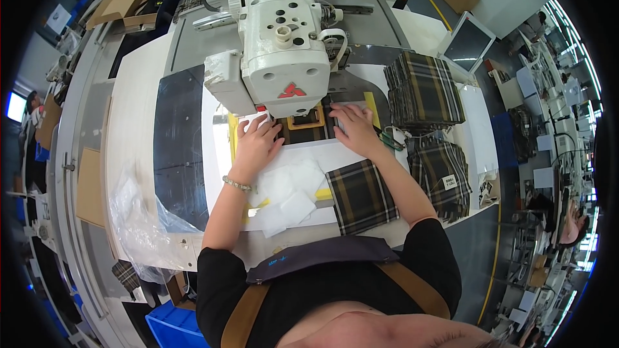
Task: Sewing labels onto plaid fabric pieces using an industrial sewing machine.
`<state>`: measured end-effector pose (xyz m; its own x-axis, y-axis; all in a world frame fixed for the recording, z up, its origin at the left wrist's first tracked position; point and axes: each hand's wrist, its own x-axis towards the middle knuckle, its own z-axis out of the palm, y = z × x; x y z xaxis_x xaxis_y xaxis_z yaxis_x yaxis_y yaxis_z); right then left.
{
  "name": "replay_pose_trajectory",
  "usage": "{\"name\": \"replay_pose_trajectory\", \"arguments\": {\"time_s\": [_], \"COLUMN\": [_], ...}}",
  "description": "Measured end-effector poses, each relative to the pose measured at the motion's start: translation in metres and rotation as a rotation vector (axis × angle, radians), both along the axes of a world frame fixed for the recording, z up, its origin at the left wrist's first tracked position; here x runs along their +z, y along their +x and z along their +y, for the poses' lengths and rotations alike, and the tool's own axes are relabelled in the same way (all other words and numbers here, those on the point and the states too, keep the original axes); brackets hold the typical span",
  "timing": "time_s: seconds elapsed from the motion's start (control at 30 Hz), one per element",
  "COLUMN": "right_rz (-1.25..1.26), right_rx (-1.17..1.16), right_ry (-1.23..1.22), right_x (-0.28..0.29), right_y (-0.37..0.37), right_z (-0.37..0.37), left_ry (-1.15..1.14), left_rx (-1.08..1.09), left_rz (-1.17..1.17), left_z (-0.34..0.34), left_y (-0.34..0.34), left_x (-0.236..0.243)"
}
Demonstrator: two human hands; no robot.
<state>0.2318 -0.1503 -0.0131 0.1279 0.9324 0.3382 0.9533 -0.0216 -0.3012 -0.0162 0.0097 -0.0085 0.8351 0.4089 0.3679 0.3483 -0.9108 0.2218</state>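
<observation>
Left hand [256,146] and right hand [358,131] lie spread at the edges of plaid cloth [306,135]. Plaid stacks [425,93] crowd the pale desk [132,129]; grey floor [480,245] lies beyond.

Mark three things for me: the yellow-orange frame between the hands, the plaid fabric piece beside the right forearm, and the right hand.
Yellow-orange frame [305,127]: head view, its lower bar.
Plaid fabric piece [363,197]: head view, middle of its face.
Right hand [356,131]: head view, back of the hand.
</observation>
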Motion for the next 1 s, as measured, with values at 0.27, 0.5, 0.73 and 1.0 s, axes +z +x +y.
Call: {"name": "replay_pose_trajectory", "arguments": {"time_s": [0.27, 0.5, 0.73, 1.0], "right_rz": [-0.003, -0.038, -0.055, -0.073], "right_rx": [0.025, 0.047, 0.055, -0.045], "right_ry": [-0.004, -0.006, 0.009, 0.156], "right_x": [-0.001, -0.003, -0.006, -0.002], "right_y": [0.004, 0.004, 0.003, -0.005], "right_z": [-0.001, -0.002, -0.002, -0.005], "left_ry": [0.034, 0.032, 0.029, -0.009], "left_rx": [-0.030, -0.069, -0.048, -0.039], "left_rz": [-0.016, -0.006, 0.025, 0.047], "left_z": [-0.001, -0.001, -0.003, -0.002], "left_y": [0.001, 0.001, 0.003, 0.002], "left_x": [0.005, 0.004, 0.004, 0.003]}}
